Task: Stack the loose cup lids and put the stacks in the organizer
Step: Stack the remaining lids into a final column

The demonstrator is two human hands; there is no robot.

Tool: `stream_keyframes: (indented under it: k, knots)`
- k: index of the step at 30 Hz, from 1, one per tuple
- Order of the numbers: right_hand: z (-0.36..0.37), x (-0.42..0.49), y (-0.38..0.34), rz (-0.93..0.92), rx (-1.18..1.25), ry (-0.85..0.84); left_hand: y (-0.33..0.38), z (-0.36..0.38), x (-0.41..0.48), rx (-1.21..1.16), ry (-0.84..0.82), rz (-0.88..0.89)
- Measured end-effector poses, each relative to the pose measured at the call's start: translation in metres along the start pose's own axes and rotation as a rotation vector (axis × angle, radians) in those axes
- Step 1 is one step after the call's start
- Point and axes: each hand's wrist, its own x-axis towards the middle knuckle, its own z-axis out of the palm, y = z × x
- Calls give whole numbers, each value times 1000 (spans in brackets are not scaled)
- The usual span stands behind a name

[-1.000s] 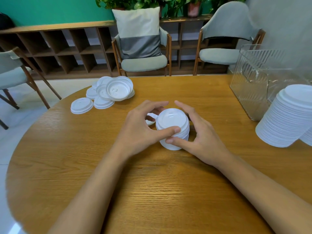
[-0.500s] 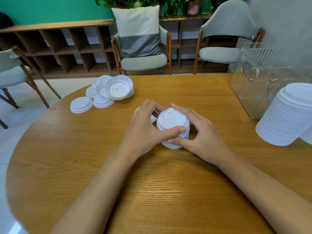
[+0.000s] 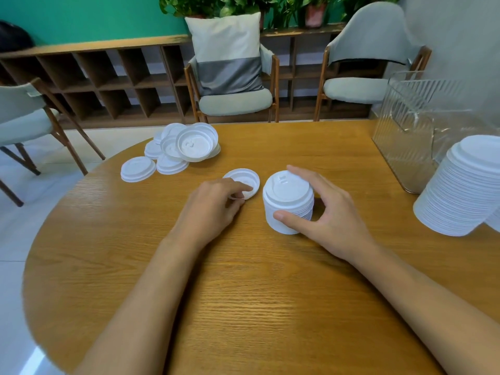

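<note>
- Two things are running off the frame at 3 o'clock. The tall stack (image 3: 465, 188) of white lids is losing its right side to the edge, and a second stack (image 3: 494, 221) below it is showing only a sliver.
- Clear ribbed organizer (image 3: 414, 136) is standing at 2 o'clock on the table (image 3: 243, 293). What it holds is hard to make out through the walls.
- Loose lids (image 3: 184, 147) are lying heaped at 10 o'clock, overlapping, so no count is possible.
- Short stack (image 3: 288, 201) is standing upright near table centre, white, with its sip-slot top facing up. Fingers are hiding part of its far side.
- Right hand (image 3: 332, 215) is grasping the short stack, with the thumb at 6 o'clock and the fingers at 1 o'clock.
- Left hand (image 3: 213, 204) is pinching the near rim of a single lid (image 3: 242, 180). This lid is lying hollow side up just beside the short stack, at its 9 o'clock.
</note>
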Motion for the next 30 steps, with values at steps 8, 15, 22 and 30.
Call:
stream_keyframes:
  k: [8, 15, 22, 30]
  knots:
    - [0, 0, 1, 7, 8, -9, 3, 1, 2, -32, 67, 29]
    - [0, 0, -2, 1, 0, -17, 28, -10, 4, -522, 230, -240]
    - [2, 0, -4, -1, 33, -36, 36, -25, 6, -1227, 186, -414]
    - [0, 0, -3, 17, 39, -55, 46, -11, 2, -844, 4, -230]
